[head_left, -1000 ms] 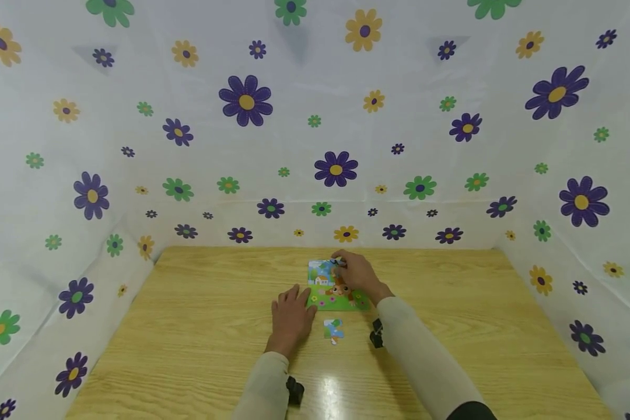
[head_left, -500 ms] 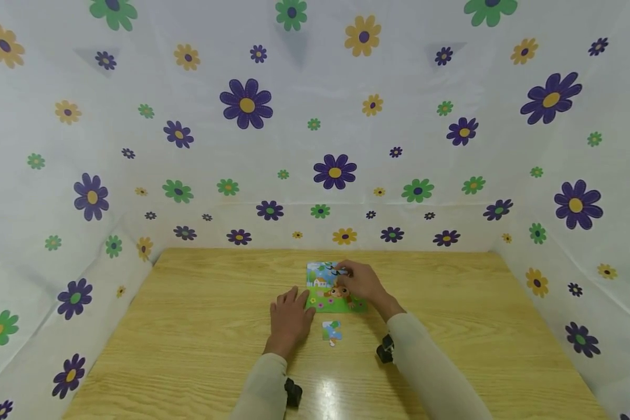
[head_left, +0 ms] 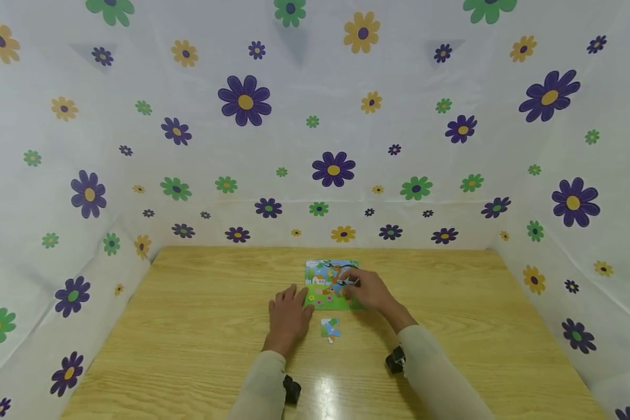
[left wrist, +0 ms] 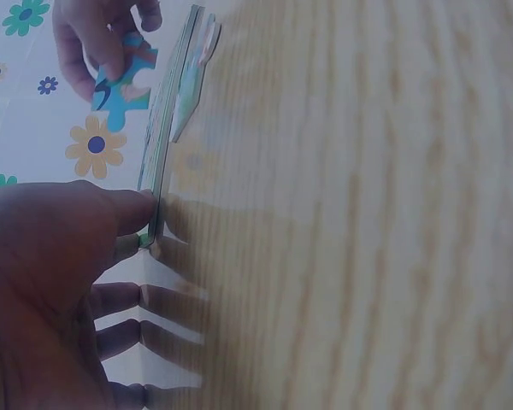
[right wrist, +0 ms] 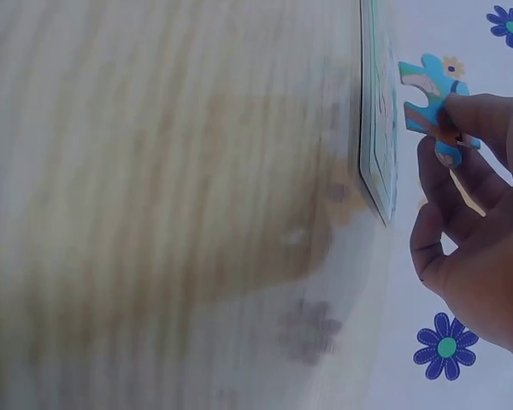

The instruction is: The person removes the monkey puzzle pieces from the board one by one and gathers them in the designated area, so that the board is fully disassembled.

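Head view: tabletop (head_left: 189, 326) runs under and around the right-hand grip, flowered cloth (head_left: 289, 140) beyond it. Puzzle board (head_left: 324, 300) lies flat, under the grip and reaching out to its left; grip is over the board's right part. Long side looks left-right, but foreshortened, so not certain. Left hand (head_left: 287, 319): left of the grip, fingers spread, nothing held, thumb and forefinger at the board's left edge. Right hand (head_left: 374, 291): thumb and fingertips pinching one piece, so it's the nearer hand. Loose puzzle piece (head_left: 330, 328): on the table, left of the grip and toward the person, off the board's near edge; can't tell if it's more than one. Held piece (right wrist: 436, 109): in the grip, printed face toward the person, no clear long axis. Key relation, my read: piece stands steep, board flat just below, not touching as far as I can see.
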The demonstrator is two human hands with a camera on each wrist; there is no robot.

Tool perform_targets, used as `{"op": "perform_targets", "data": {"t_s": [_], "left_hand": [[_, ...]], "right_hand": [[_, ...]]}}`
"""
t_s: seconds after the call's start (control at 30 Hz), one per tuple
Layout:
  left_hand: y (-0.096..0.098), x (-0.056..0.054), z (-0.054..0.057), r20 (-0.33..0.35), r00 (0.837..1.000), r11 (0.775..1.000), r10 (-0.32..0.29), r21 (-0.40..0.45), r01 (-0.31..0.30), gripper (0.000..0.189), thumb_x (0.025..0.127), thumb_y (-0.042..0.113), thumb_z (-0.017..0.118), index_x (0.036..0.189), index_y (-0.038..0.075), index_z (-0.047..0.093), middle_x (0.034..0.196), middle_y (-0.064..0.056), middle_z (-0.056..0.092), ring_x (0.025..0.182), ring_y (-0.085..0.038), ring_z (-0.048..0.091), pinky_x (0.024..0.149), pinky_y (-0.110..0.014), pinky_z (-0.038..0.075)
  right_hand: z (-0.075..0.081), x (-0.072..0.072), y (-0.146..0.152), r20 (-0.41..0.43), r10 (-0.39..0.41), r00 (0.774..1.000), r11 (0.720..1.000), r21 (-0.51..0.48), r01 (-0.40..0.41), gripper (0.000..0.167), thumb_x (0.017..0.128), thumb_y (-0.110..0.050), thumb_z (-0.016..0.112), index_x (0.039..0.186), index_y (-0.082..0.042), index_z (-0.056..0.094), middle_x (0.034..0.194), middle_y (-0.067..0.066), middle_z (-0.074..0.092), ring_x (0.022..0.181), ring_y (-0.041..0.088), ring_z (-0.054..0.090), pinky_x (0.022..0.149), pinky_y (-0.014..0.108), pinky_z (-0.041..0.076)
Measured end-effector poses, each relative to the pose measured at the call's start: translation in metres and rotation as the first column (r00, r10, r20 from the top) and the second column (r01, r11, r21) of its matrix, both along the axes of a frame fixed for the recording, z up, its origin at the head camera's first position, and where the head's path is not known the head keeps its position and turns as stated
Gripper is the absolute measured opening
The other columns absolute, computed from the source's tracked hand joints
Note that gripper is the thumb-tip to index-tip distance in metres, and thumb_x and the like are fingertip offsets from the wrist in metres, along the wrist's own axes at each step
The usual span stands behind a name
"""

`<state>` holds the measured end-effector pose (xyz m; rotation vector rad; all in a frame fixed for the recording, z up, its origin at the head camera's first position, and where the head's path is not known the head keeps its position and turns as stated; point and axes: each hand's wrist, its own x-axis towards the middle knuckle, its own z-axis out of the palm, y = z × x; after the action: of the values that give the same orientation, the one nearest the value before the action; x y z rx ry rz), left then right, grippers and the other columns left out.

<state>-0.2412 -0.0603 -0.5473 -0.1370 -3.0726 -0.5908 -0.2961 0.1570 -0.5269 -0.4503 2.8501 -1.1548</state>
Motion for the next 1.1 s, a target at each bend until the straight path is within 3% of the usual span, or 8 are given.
{"op": "perform_targets", "data": {"t_s": [0.23, 0.73, 0.97, 1.1], "left_hand": [[0.000, 0.001, 0.002, 0.001, 1.000, 1.000, -0.008, 0.008, 0.008, 0.049, 0.099, 0.037, 0.052, 0.143, 0.017, 0.049, 0.152, -0.012, 0.039, 0.135, -0.039, 0.038, 0.110, -0.062, 0.028], [0.002, 0.004, 0.002, 0.012, 1.000, 0.999, -0.005, 0.048, 0.005, 0.047, 0.098, 0.035, 0.053, 0.142, 0.017, 0.050, 0.152, -0.013, 0.039, 0.135, -0.042, 0.036, 0.108, -0.063, 0.028], [0.001, 0.000, 0.001, -0.012, 1.000, 0.999, -0.005, 0.032, 0.005, 0.046, 0.098, 0.035, 0.054, 0.140, 0.017, 0.052, 0.150, -0.014, 0.041, 0.132, -0.043, 0.039, 0.106, -0.063, 0.030], [0.001, -0.001, 0.001, -0.002, 1.000, 1.000, -0.006, 0.026, 0.006, 0.046, 0.098, 0.036, 0.053, 0.141, 0.018, 0.051, 0.150, -0.014, 0.040, 0.133, -0.042, 0.038, 0.107, -0.062, 0.030]], "right_hand": [[-0.002, 0.012, 0.009, 0.035, 0.075, 0.997, 0.997, 0.012, -0.076, 0.020, 0.093, -0.014, 0.063, 0.112, -0.018, 0.068, 0.101, 0.004, 0.071, 0.075, 0.008, 0.062, 0.070, 0.032, 0.050], [-0.007, 0.034, 0.027, 0.070, 0.206, 0.976, 0.974, 0.080, -0.211, 0.021, 0.095, -0.015, 0.061, 0.115, -0.019, 0.067, 0.105, 0.000, 0.069, 0.079, 0.006, 0.060, 0.073, 0.028, 0.049], [-0.007, 0.042, 0.031, 0.103, 0.228, 0.968, 0.970, 0.059, -0.235, 0.022, 0.093, -0.010, 0.062, 0.115, -0.012, 0.068, 0.102, 0.001, 0.068, 0.070, 0.004, 0.061, 0.068, 0.024, 0.050], [-0.007, 0.045, 0.032, 0.118, 0.226, 0.967, 0.970, 0.065, -0.235, 0.021, 0.091, -0.009, 0.065, 0.111, -0.011, 0.070, 0.097, -0.001, 0.066, 0.076, 0.007, 0.062, 0.067, 0.024, 0.051]]}}
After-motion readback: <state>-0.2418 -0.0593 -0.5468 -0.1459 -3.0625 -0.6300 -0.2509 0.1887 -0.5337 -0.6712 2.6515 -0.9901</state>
